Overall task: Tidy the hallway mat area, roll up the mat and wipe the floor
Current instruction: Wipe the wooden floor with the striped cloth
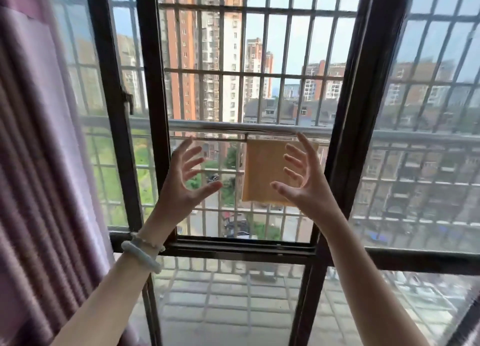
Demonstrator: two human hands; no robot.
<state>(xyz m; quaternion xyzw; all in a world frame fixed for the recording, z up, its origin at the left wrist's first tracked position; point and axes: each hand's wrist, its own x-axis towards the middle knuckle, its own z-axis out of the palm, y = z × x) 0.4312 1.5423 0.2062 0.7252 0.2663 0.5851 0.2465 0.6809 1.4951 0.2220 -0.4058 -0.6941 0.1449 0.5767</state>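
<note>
Both hands (249, 174) spread wide, empty, before hanging orange cloth (267, 174)

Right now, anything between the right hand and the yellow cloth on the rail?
Nothing visible. The right hand is open in front of the cloth, which hangs from the rail through the open window.

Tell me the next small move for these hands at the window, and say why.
Probably reach the right hand forward and pinch the yellow cloth off the rail. Both hands are spread and hold nothing, the left hand too; the cloth hangs just beyond the right fingers, and wiping the floor needs one.
</note>
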